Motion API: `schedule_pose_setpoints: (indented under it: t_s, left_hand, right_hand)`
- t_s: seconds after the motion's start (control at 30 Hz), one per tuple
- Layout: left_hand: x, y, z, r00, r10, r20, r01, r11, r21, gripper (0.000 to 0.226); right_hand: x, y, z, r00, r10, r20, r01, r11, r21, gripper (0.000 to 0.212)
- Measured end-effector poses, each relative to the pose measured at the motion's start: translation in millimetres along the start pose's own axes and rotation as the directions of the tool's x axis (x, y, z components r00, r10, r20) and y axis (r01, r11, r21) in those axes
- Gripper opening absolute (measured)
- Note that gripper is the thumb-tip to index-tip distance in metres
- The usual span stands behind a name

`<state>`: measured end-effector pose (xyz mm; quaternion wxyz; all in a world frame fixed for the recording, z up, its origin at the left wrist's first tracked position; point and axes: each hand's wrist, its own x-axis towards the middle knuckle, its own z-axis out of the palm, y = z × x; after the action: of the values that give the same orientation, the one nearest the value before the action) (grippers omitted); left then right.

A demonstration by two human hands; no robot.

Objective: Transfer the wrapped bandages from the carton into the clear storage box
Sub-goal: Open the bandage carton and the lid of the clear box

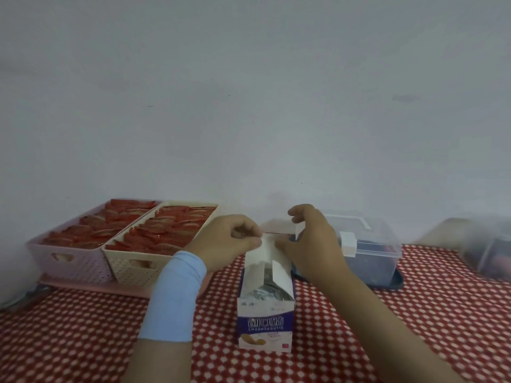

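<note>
Meanwhile, both hands worked at the far end of the carton point(265, 322), which lay flat on the red-and-white checked tablecloth point(414, 313) with its purple printed end toward the camera. The left hand point(229, 241), its wrist in a pale blue sleeve point(174, 294), pinched one white flap point(255, 261) between curled fingers on the carton's left side. The right hand point(309, 239) bent over the opposite flap point(282, 272), thumb and fingers closed on the card at the carton's far right corner. Inside the carton, silvery wrapped bandages point(266, 290) showed in the opening between the two flaps; none had left it.

Just right of the carton and a little beyond it stood the clear storage box point(370, 252), its white latch point(349, 243) facing the carton; whether its lid was on could not be told through the blur. Left of the carton sat a cream basket point(132, 269) and a pink basket point(69, 261), both filled with red packets.

The step appeared to be opening the carton fully. Doing it well likely meant folding both flaps right back and outward so they would not spring shut, keeping the carton flat against the cloth so the loose bandages stayed in, and clearing a wide mouth before reaching for a bundle.
</note>
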<state>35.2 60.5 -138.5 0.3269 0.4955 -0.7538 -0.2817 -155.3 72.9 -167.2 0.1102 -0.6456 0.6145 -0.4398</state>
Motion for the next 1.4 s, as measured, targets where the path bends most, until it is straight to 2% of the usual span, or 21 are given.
schedule_pose_setpoints:
  t_s: [0.07, 0.13, 0.2, 0.33, 0.4, 0.5, 0.6, 0.77, 0.87, 0.9, 0.97, 1.07, 1.13, 1.23, 1.3, 1.4]
  left_hand:
    - [2.9, -1.9, 5.6, 0.992, -0.027, 0.122, 0.018, 0.996, 0.082, 0.015]
    - [4.7, -4.0, 7.6, 0.978, -0.052, 0.203, 0.025, 0.991, 0.133, 0.023]
    - [3.1, -4.3, 5.6, 0.972, -0.068, 0.227, 0.029, 0.985, 0.172, 0.022]
    - [-3.7, 4.6, 1.8, 0.964, -0.11, 0.243, 0.039, 0.959, 0.281, 0.028]
    - [-6.5, 8.2, 0.4, 0.956, -0.159, 0.246, 0.094, 0.962, 0.256, 0.028]
    - [-12.7, 13.3, -4.4, 0.949, -0.179, 0.26, 0.144, 0.979, 0.145, 0.022]
    - [-14.1, 15.1, -6.8, 0.949, -0.134, 0.286, 0.06, 0.966, 0.252, 0.03]
    - [-13.4, 21.9, -2.5, 0.943, -0.092, 0.319, 0.024, 0.977, 0.212, 0.046]
    - [-11.9, 26.3, 0.1, 0.946, -0.094, 0.31, 0.01, 0.965, 0.263, 0.03]
    - [-11.5, 27.2, 0.5, 0.95, -0.101, 0.297, 0.015, 0.96, 0.28, 0.025]
    - [-12.1, 28.6, 0.0, 0.958, -0.129, 0.258, 0.044, 0.949, 0.312, 0.03]
    - [-18.1, 30.3, -3.9, 0.964, -0.151, 0.22, 0.069, 0.938, 0.34, 0.021]
    - [-26.7, 33.9, -8.9, 0.966, -0.158, 0.206, 0.074, 0.929, 0.363, 0.01]
    - [-41.8, 35.5, -13.9, 0.961, -0.194, 0.195, 0.079, 0.873, 0.482, 0.03]
    - [-47.5, 31.0, -11.8, 0.962, -0.208, 0.179, 0.072, 0.821, 0.566, 0.038]
    - [-54.0, 22.1, 1.3, 0.962, -0.222, 0.16, 0.092, 0.814, 0.574, 0.044]
  right_hand:
    - [-0.8, -0.1, 1.7, 0.998, -0.069, -0.009, 0.069, 0.995, -0.067, 0.027]
    - [-2.5, -4.2, -1.3, 0.993, -0.116, 0.037, 0.118, 0.991, -0.063, 0.007]
    - [-5.5, -10.1, -7.1, 0.976, -0.118, 0.184, 0.128, 0.991, -0.047, 0.022]
    - [-12.9, -22.2, -16.9, 0.862, -0.036, 0.505, 0.117, 0.985, -0.13, 0.062]
    - [-16.0, -27.4, -22.7, 0.818, -0.014, 0.575, 0.138, 0.975, -0.173, 0.066]
    - [-20.4, -33.1, -32.2, 0.765, -0.023, 0.644, 0.175, 0.969, -0.173, 0.053]
    - [-21.2, -31.2, -38.3, 0.777, -0.032, 0.629, 0.15, 0.98, -0.135, 0.045]
    - [-12.9, -22.6, -48.4, 0.8, -0.001, 0.601, 0.063, 0.995, -0.083, 0.036]
    - [-11.5, -21.3, -50.8, 0.79, 0.097, 0.606, -0.034, 0.993, -0.115, 0.038]
    - [-10.9, -20.0, -50.6, 0.805, 0.118, 0.581, -0.029, 0.987, -0.16, 0.042]
    - [-8.7, -15.2, -50.7, 0.865, 0.083, 0.495, 0.055, 0.965, -0.258, 0.047]
    - [-9.6, -15.6, -52.1, 0.911, 0.003, 0.413, 0.139, 0.94, -0.313, 0.041]
    - [-10.7, -18.5, -51.9, 0.91, 0.0, 0.414, 0.169, 0.914, -0.37, 0.03]
    - [-13.0, -20.7, -49.3, 0.911, 0.023, 0.411, 0.169, 0.889, -0.425, 0.02]
    - [-12.2, -17.9, -47.7, 0.899, 0.057, 0.434, 0.17, 0.868, -0.466, 0.024]
    - [-15.9, -13.8, -44.5, 0.836, 0.138, 0.531, 0.136, 0.885, -0.445, 0.034]
